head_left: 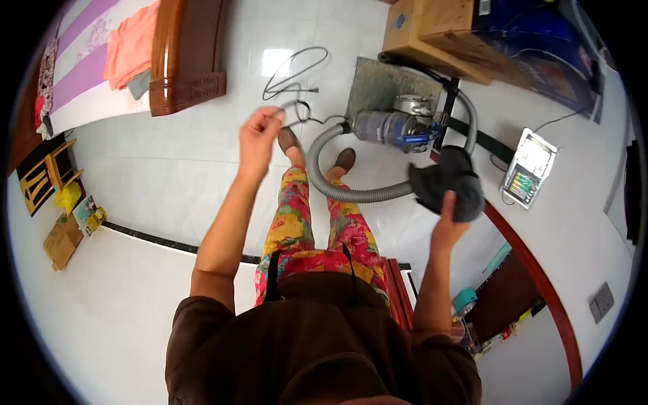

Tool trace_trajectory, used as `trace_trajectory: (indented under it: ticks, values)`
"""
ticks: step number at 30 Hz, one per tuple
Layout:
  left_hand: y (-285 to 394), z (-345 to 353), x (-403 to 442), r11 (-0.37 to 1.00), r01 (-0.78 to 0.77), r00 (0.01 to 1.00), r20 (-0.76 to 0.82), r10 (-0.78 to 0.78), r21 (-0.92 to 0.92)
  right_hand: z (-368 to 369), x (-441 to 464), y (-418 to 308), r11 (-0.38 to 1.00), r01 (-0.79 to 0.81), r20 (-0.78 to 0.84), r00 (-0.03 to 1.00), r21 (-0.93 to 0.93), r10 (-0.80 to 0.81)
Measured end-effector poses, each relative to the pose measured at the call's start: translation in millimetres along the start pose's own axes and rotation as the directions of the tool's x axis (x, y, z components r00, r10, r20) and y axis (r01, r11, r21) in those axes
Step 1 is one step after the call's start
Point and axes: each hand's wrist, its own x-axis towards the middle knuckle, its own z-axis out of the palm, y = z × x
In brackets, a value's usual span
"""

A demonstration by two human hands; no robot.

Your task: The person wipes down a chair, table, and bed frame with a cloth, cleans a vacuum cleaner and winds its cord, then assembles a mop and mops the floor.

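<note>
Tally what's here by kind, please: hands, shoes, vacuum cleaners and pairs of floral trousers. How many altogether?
Hands: 2, the left hand and the right hand
Shoes: 2
Vacuum cleaner: 1
Floral trousers: 1 pair
Total: 6, counting the trousers as one

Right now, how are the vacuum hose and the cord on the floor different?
The vacuum hose is thick; the cord is thin. The hose is gray and ribbed, while the cord is darker, with no ribs showing. The hose sweeps widely; the cord crosses itself. Both are long and curved.
</note>
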Motion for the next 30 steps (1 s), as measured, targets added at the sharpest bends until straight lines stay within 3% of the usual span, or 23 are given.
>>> trace_trajectory:
  ticks: [1, 2, 3, 4, 5, 6, 8, 9, 12, 13, 15, 16, 17, 19, 20, 22, 24, 26, 29, 30]
  values:
    - [9, 1, -18, 0.999, 0.027, 0.990, 0.138, -0.033, 0.045, 2, -3, -17, 0.973, -0.114, 0.096, 0.991, 0.203, 0.097]
    - [21, 20, -39, 0.991, -0.126, 0.970, 0.206, 0.132, -0.040, 5, -11, -38, 0.894, -0.248, 0.218, 0.960, 0.373, 0.176]
    - [36, 39, -74, 0.960, -0.266, 0.884, 0.419, 0.206, 0.091, 8, -17, -51, 0.834, -0.321, 0.332, 0.926, 0.449, 0.178]
    - [41, 49, -93, 0.932, -0.300, 0.859, 0.482, 0.170, 0.205, 20, -24, -54, 0.761, -0.409, 0.447, 0.877, 0.504, 0.175]
    - [53, 58, -106, 0.858, -0.486, 0.759, 0.567, 0.320, 0.166, 24, -33, -61, 0.708, -0.483, 0.517, 0.834, 0.515, 0.193]
    - [58, 65, -114, 0.820, -0.520, 0.750, 0.587, 0.305, 0.239, 26, -37, -65, 0.651, -0.552, 0.583, 0.787, 0.520, 0.202]
    - [65, 74, -132, 0.725, -0.570, 0.742, 0.622, 0.252, 0.386, 23, -42, -64, 0.671, -0.551, 0.624, 0.763, 0.495, 0.166]
    - [72, 76, -134, 0.700, -0.556, 0.779, 0.574, 0.252, 0.447, 25, -40, -67, 0.678, -0.550, 0.645, 0.750, 0.488, 0.144]
    - [62, 79, -119, 0.850, -0.240, 0.902, 0.431, 0.017, 0.469, 18, -33, -90, 0.489, -0.567, 0.427, 0.823, 0.662, 0.375]
    - [62, 79, -115, 0.822, -0.323, 0.893, 0.438, 0.102, 0.469, 14, -30, -83, 0.517, -0.508, 0.398, 0.861, 0.689, 0.316]
    - [55, 80, -110, 0.694, -0.585, 0.766, 0.569, 0.301, 0.420, 9, -26, -54, 0.793, -0.325, 0.482, 0.875, 0.516, 0.045]
    - [53, 82, -109, 0.606, -0.696, 0.680, 0.624, 0.385, 0.384, 13, -22, -39, 0.896, -0.161, 0.547, 0.830, 0.415, -0.104]
    - [53, 84, -111, 0.568, -0.764, 0.595, 0.675, 0.436, 0.307, 16, -20, -39, 0.940, 0.107, 0.521, 0.810, 0.322, -0.271]
    - [51, 83, -117, 0.470, -0.754, 0.609, 0.758, 0.235, 0.459, 29, -16, -43, 0.787, 0.607, 0.522, 0.639, 0.108, -0.565]
    - [50, 81, -119, 0.407, -0.749, 0.614, 0.779, 0.127, 0.523, 39, -12, -36, 0.854, 0.443, 0.612, 0.604, 0.273, -0.509]
    - [48, 71, -114, 0.351, -0.843, 0.532, 0.729, 0.431, 0.408, 50, -2, -17, 0.956, 0.195, 0.819, 0.496, 0.218, -0.288]
    - [45, 55, -102, 0.227, -0.870, 0.491, 0.725, 0.483, 0.438, 56, 14, 4, 0.965, 0.258, 0.871, 0.460, 0.055, -0.172]
    - [26, 30, -80, 0.210, -0.814, 0.558, 0.631, 0.538, 0.541, 39, 35, 1, 0.919, 0.386, 0.874, 0.470, -0.080, -0.121]
    - [34, -14, -55, 0.174, -0.628, 0.750, 0.531, 0.394, 0.758, -6, 79, -15, 0.779, 0.586, 0.800, 0.567, -0.225, -0.195]
    - [32, -28, -46, 0.156, -0.553, 0.801, 0.471, 0.370, 0.818, -21, 95, -17, 0.769, 0.582, 0.771, 0.606, -0.264, -0.195]
